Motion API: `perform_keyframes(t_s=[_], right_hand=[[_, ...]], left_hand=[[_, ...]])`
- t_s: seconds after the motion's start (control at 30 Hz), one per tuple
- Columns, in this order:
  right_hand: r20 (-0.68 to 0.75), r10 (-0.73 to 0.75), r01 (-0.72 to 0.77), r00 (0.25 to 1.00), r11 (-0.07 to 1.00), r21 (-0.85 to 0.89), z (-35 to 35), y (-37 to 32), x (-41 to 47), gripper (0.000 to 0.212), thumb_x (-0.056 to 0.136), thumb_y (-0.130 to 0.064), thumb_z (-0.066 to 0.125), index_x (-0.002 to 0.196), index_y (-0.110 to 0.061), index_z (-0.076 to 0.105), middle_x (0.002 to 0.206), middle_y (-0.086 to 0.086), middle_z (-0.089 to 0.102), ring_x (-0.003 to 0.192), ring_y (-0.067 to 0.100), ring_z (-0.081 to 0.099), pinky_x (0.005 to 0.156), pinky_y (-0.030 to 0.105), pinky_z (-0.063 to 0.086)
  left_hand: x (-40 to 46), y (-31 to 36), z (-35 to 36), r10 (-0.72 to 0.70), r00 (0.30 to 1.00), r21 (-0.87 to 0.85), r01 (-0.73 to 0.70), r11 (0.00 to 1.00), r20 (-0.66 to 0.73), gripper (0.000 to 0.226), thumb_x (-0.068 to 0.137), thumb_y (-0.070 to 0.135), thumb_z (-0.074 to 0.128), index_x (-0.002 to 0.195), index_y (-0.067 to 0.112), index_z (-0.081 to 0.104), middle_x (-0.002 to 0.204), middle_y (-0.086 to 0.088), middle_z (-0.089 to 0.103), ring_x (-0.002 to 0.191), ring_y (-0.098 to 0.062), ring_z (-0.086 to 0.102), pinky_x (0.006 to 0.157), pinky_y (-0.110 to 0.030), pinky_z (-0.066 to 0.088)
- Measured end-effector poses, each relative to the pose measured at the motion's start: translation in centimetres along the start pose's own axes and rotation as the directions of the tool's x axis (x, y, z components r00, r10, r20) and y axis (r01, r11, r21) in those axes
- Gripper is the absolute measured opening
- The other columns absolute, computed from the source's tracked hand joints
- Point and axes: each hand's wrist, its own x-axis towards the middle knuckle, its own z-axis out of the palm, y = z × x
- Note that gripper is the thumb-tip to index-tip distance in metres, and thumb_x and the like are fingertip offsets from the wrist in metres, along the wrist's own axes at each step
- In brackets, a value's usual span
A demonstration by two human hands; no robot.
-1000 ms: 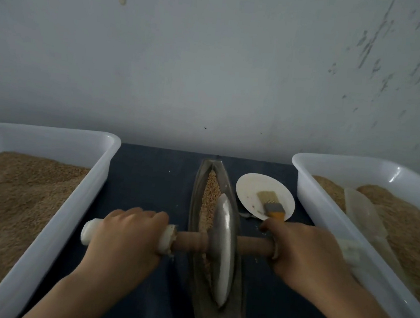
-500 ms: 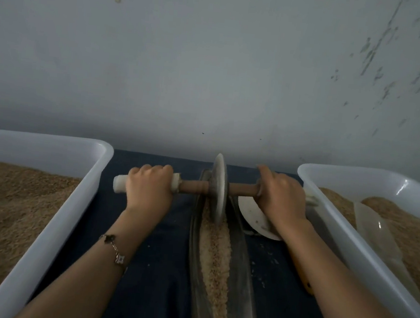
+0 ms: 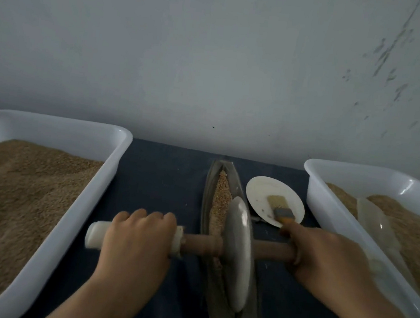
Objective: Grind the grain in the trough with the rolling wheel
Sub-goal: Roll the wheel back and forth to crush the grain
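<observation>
A narrow boat-shaped metal trough (image 3: 210, 184) lies lengthwise on the dark table, with tan grain (image 3: 221, 196) showing in its far half. The metal rolling wheel (image 3: 237, 249) stands on edge in the near half of the trough, on a wooden axle (image 3: 202, 244) with white-wrapped ends. My left hand (image 3: 138, 239) grips the left handle from above. My right hand (image 3: 322, 258) grips the right handle, hiding its end.
A white tub (image 3: 74, 209) heaped with grain stands at the left. Another white tub (image 3: 327, 212) at the right holds grain and a clear scoop (image 3: 375, 225). A white plate (image 3: 260, 190) with a brush (image 3: 280, 207) sits between trough and right tub. A grey wall rises behind.
The wheel has rolled from the trough's far end back to the near half, both hands pulling the axle toward me. The plate and brush are uncovered again.
</observation>
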Motion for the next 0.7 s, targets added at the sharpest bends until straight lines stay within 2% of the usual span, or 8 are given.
perform_keyframes(t_s=[0.03,0.1,0.17,0.27,0.37,0.47,0.57,0.7], right_hand=[[-0.018,-0.003,0.003,1.000,1.000,-0.009,-0.4,-0.2,-0.5,0.033,0.074,-0.042,0.065,0.104,-0.045,0.053,0.068,-0.015,0.050,0.067,0.002,0.053,0.055,0.020,0.039],[-0.060,-0.013,0.011,0.998,1.000,-0.026,-0.9,-0.6,-0.5,0.039,0.064,-0.042,0.074,0.100,-0.042,0.060,0.061,-0.013,0.050,0.058,0.004,0.052,0.044,0.016,0.027],[-0.081,-0.042,0.033,0.996,0.993,-0.112,-0.8,-1.1,0.7,0.040,0.061,-0.039,0.078,0.097,-0.038,0.061,0.064,-0.010,0.057,0.057,0.006,0.056,0.043,0.016,0.020],[-0.064,-0.014,0.005,0.998,0.992,-0.129,0.6,-1.1,4.0,0.028,0.077,-0.033,0.060,0.105,-0.037,0.054,0.085,-0.010,0.062,0.079,0.013,0.061,0.055,0.025,0.035],[-0.190,0.010,-0.026,0.982,0.996,-0.085,2.1,-0.6,8.1,0.034,0.077,-0.032,0.059,0.111,-0.031,0.055,0.086,-0.006,0.065,0.081,0.020,0.062,0.059,0.029,0.037],[-0.335,-0.019,-0.016,0.942,0.995,-0.100,2.7,0.0,12.4,0.049,0.074,-0.022,0.062,0.122,-0.023,0.053,0.081,-0.001,0.067,0.076,0.024,0.061,0.059,0.029,0.029],[-0.455,-0.047,-0.024,0.889,0.989,-0.149,2.8,0.5,15.1,0.042,0.069,-0.012,0.064,0.111,-0.015,0.060,0.073,0.006,0.064,0.069,0.030,0.059,0.057,0.029,0.026],[-0.496,-0.068,-0.019,0.865,0.985,-0.169,3.3,0.5,15.0,0.026,0.064,-0.005,0.066,0.089,-0.011,0.065,0.068,0.007,0.063,0.066,0.031,0.057,0.058,0.029,0.024]], left_hand=[[-0.4,-0.1,-0.4,-0.020,0.998,0.011,0.020,1.000,0.063,0.051,0.049,0.027,0.081,0.062,0.030,0.032,0.056,0.010,0.046,0.053,-0.012,0.045,0.055,-0.027,0.027],[-0.7,-0.6,0.6,-0.075,0.993,0.066,0.069,0.995,0.094,0.037,0.074,0.037,0.061,0.067,0.033,0.025,0.068,0.012,0.040,0.065,-0.008,0.037,0.063,-0.027,0.025],[0.1,-1.0,1.4,-0.109,0.989,0.113,0.098,0.989,0.096,0.029,0.083,0.037,0.050,0.071,0.033,0.024,0.073,0.013,0.038,0.070,-0.007,0.034,0.066,-0.026,0.025],[2.6,-1.5,3.2,-0.126,0.990,0.121,0.117,0.986,0.066,0.024,0.083,0.037,0.053,0.078,0.031,0.030,0.077,0.012,0.043,0.071,-0.008,0.036,0.067,-0.026,0.025],[5.9,-1.9,5.4,-0.190,0.982,0.103,0.191,0.976,-0.019,0.021,0.083,0.029,0.055,0.077,0.027,0.036,0.076,0.011,0.047,0.070,-0.011,0.039,0.068,-0.027,0.026],[8.8,-2.3,7.0,-0.262,0.959,0.052,0.269,0.962,-0.109,0.020,0.083,0.022,0.056,0.075,0.023,0.038,0.077,0.006,0.055,0.070,-0.013,0.043,0.067,-0.028,0.027],[10.9,-2.9,7.9,-0.291,0.947,0.010,0.295,0.956,-0.135,0.019,0.083,0.019,0.058,0.076,0.022,0.041,0.083,0.001,0.061,0.078,-0.019,0.054,0.069,-0.031,0.028],[11.1,-3.4,8.2,-0.236,0.955,0.048,0.248,0.968,-0.178,0.019,0.082,0.017,0.060,0.075,0.020,0.043,0.080,-0.001,0.061,0.075,-0.021,0.053,0.067,-0.031,0.028]])
